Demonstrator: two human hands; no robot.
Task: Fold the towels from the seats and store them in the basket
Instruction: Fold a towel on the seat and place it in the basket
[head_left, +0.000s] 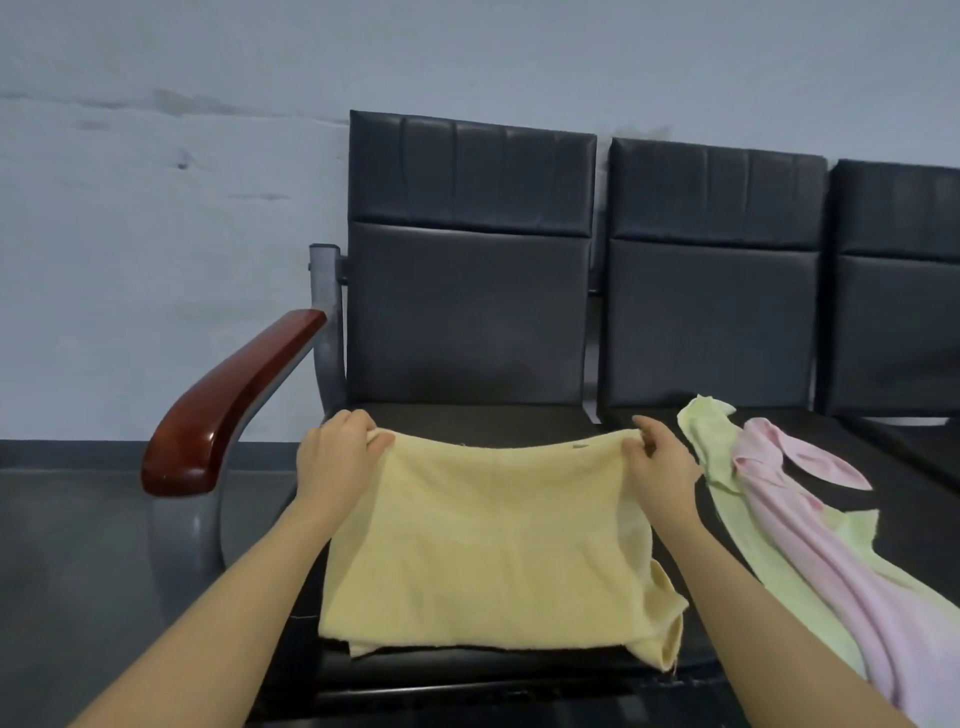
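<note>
- Here the yellow towel (483, 540) lies on the left seat (467, 415), far edge lifted.
- Left hand (337, 457) and right hand (662, 467) pinch its far corners in their fingers, likely keeping the fold square.
- Green towel (727, 499) and pink towel (810, 540) wait alongside; no basket shows.

Both your arms reach forward, hands level.
Your left hand (337, 452) and right hand (662, 462) each pinch a far corner of the yellow towel (488, 545), fingers curled, forearms bare.

Pale grey wall (156, 208) w/ scuffs at back. Dark grey floor (67, 545) below. Row of black padded seats (467, 312) on grey metal frame; glossy red-brown wood armrest (228, 400) at left end.
</note>
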